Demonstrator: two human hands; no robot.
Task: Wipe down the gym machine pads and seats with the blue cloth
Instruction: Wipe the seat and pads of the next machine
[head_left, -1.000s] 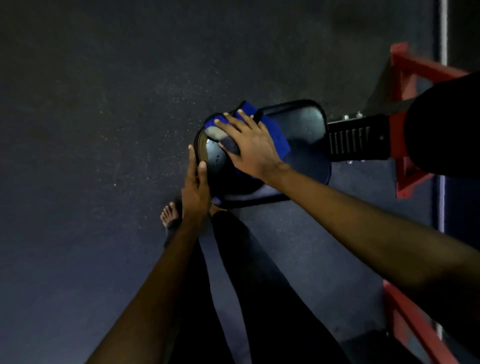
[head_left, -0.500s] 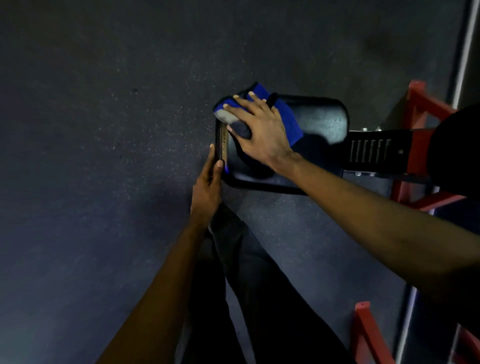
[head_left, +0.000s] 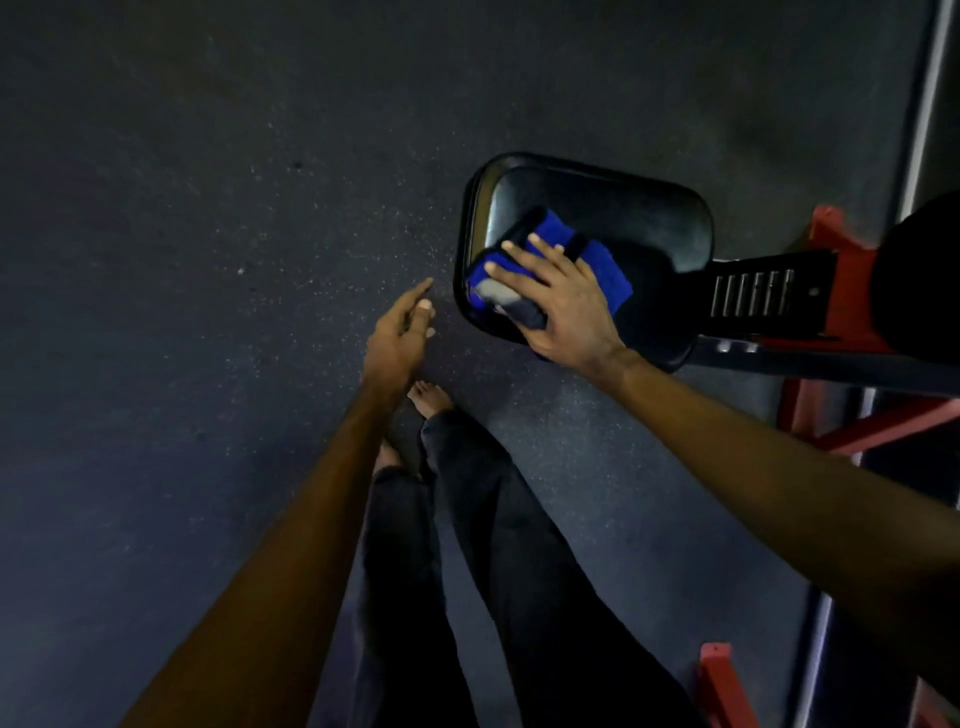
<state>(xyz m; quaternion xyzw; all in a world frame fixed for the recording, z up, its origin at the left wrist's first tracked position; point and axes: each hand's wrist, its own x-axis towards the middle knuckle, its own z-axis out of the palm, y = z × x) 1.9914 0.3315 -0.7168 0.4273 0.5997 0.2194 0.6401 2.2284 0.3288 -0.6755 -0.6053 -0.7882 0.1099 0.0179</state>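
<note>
Dark floor (head_left: 208, 260); cloth (head_left: 605, 270) diagonal on seat (head_left: 628, 218)

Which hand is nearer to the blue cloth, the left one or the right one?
Right. The right hand presses flat on the blue cloth on the black seat pad. The left hand hangs open left of the pad, touching nothing.

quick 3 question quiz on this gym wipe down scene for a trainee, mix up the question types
1. True or false: the left hand grips the seat pad.
2. Which presses the blue cloth onto the seat pad? A left hand, B right hand, C both hands.
3. Fill in: the machine frame beside the seat pad is painted ___.
Key: 1 false, the left hand is off the pad, over the floor; 2 B; 3 red.
</note>
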